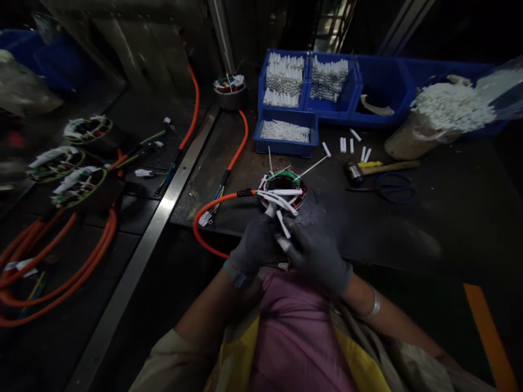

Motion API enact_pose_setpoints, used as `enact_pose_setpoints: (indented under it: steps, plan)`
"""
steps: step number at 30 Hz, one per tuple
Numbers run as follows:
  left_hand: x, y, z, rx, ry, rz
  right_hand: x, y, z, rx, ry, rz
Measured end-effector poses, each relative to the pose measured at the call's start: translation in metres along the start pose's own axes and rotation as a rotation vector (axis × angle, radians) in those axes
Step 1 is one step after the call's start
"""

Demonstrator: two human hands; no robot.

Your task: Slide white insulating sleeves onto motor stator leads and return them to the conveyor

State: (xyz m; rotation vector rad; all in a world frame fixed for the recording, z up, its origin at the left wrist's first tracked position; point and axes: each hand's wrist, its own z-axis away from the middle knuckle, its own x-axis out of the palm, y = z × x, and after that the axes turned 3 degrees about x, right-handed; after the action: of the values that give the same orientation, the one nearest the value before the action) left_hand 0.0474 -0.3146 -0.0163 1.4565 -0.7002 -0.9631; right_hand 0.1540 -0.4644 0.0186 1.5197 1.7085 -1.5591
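A ring-shaped motor stator (303, 188) with green and red windings lies on the dark bench in front of me. Several white sleeving tubes (281, 200) lie across its near side, where an orange cable (223, 198) joins it from the left. My left hand (257, 242), in a grey glove, is closed at the stator's near edge; what its fingers grip is hidden. Opposite it, my gloved right hand (316, 253) is closed around the lower end of a short white tube (283, 224), which points up and left between the hands. Two thin white ties (312, 167) stick out from the stator.
Blue bins (286, 114) of white tubes and ties stand behind. To the right lie loose tubes (343, 144), a hammer (384, 167), scissors (394, 188) and a bag of white pieces (449, 109). More stators (81, 185) with orange cables are left of a metal strip (163, 207).
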Motion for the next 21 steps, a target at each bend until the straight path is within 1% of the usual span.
enact_pose_setpoints:
  steps: [2,3,4,6,7,8,9,11,13,16,18,20,21]
  plan:
    - [0.006,0.0,-0.007,0.004,0.002,0.062,-0.013,0.009,-0.001,-0.051,-0.113,-0.137]
    - [0.008,0.002,-0.009,0.003,0.009,0.083,-0.021,0.015,-0.003,-0.061,-0.117,-0.204]
    - [0.009,0.005,-0.009,0.0,0.023,0.088,-0.027,0.021,-0.007,-0.051,-0.073,-0.245]
    - [0.011,0.012,-0.007,-0.057,0.055,0.196,-0.038,0.034,-0.019,0.006,0.072,-0.216]
    - [0.012,0.015,-0.006,-0.107,0.067,0.299,-0.04,0.039,-0.027,0.025,0.111,-0.164]
    - [0.012,0.018,-0.005,-0.167,0.067,0.424,-0.041,0.044,-0.037,0.016,0.097,-0.11]
    - [0.012,0.02,-0.004,-0.23,0.056,0.551,-0.04,0.047,-0.047,-0.018,0.038,-0.076]
    - [0.012,0.023,-0.003,-0.329,0.016,0.735,-0.037,0.052,-0.066,-0.114,-0.134,-0.067]
    - [0.012,0.024,0.0,-0.376,-0.015,0.803,-0.034,0.053,-0.08,-0.168,-0.266,-0.088]
    - [0.011,0.025,0.01,-0.446,-0.048,0.906,-0.034,0.05,-0.088,-0.202,-0.411,-0.128]
    - [0.011,0.023,0.017,-0.518,-0.093,1.031,-0.033,0.047,-0.087,-0.224,-0.462,-0.139]
    - [0.013,0.02,0.022,-0.565,-0.128,1.124,-0.031,0.043,-0.082,-0.222,-0.443,-0.116]
    - [0.014,0.018,0.023,-0.566,-0.133,1.106,-0.029,0.042,-0.079,-0.215,-0.415,-0.094]
